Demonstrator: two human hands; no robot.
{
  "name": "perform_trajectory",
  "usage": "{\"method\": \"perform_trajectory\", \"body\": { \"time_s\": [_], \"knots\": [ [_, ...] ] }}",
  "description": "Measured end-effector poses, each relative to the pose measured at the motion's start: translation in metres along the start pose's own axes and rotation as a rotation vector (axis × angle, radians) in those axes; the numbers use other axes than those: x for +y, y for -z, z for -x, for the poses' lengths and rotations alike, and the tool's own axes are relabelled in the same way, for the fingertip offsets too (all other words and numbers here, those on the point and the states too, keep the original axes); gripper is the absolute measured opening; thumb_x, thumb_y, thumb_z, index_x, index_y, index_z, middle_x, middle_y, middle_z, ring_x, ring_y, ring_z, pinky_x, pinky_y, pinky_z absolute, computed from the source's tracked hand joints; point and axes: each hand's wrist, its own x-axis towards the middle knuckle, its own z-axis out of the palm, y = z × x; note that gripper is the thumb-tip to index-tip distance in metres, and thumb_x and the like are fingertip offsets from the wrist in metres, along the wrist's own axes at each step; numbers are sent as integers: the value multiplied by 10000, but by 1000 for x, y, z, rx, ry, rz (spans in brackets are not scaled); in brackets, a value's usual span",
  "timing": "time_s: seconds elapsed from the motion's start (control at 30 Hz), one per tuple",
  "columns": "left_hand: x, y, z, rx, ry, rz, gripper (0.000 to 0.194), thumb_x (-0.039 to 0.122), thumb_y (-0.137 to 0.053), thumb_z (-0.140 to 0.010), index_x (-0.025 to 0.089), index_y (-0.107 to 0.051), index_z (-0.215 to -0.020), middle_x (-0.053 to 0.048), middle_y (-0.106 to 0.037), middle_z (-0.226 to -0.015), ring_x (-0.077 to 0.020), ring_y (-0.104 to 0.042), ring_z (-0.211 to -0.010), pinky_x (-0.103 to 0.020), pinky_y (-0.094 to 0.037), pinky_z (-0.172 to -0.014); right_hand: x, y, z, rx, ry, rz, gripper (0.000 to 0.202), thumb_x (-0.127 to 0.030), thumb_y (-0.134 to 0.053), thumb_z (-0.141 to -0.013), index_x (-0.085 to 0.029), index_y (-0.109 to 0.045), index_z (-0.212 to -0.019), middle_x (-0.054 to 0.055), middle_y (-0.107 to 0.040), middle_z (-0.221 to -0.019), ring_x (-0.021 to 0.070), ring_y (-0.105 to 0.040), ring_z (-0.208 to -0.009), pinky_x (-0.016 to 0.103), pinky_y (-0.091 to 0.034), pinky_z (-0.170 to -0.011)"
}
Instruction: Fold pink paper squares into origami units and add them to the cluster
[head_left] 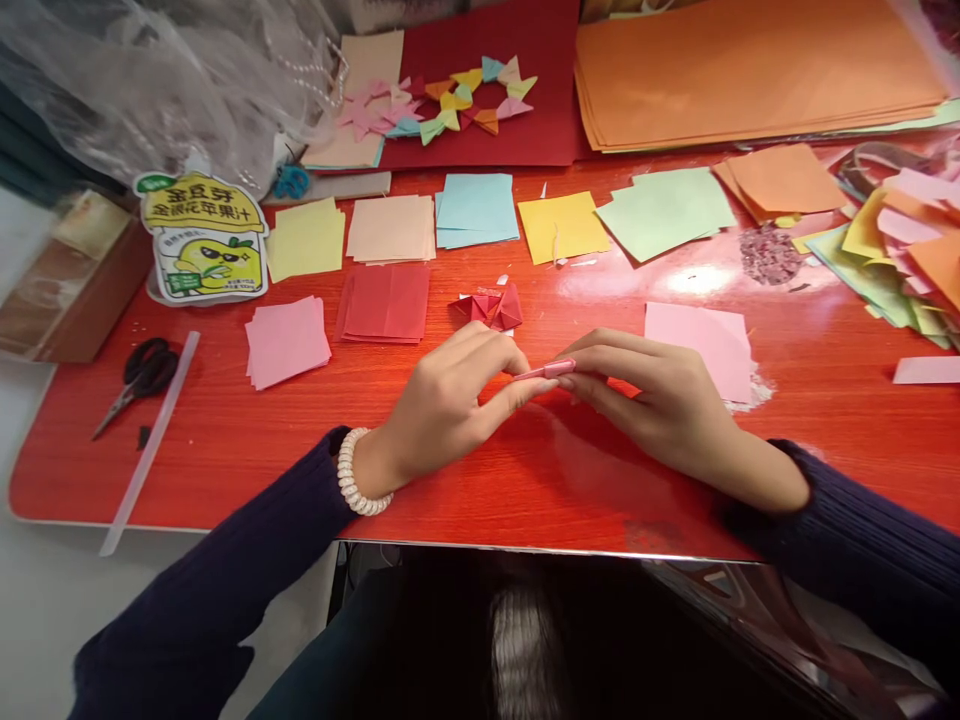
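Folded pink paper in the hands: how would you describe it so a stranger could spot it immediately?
Find the red table, then the left hand and right hand meeting over it. The folded pink paper is the small piece pinched between their fingertips. Unlike the pink stack to the left and the pink square to the right, both lying flat, it shows as a narrow strip.

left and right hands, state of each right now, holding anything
Left hand: closed, pinching the left end of a small folded pink paper.
Right hand: closed, pinching the right end of the same paper.
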Motion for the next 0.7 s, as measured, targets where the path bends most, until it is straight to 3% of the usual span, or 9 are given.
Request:
{"method": "perform_trajectory", "body": {
  "time_s": [0.23,0.43,0.7],
  "knots": [
    [-1,2,-1,-26,-18,16,82,177,-577,-825,120,-580,-766,-38,-617,-717,-124,-539,-714,-265,-450,-667,-2,0,-1,-18,9,-20,114,-154,-488,-865,-131,-600,-872,66,-599,-781,108,-552,-682,241,-457,-583],
    [1,-1,0,-41,5,-7,158,248,-596,-816,126,-556,-908,-42,-619,-862,-124,-545,-824,-283,-467,-772,-2,0,0,-27,60,39,116,-129,-472,-866,-129,-588,-873,73,-609,-787,109,-571,-691,229,-463,-592],
    [6,-2,-1,-38,-30,8,33,158,-543,-838,131,-559,-846,-27,-608,-795,-116,-538,-766,-283,-480,-733,-2,-3,4,-30,137,162,127,-133,-446,-874,-137,-570,-843,66,-618,-776,101,-573,-647,205,-446,-534]
  ]
}}
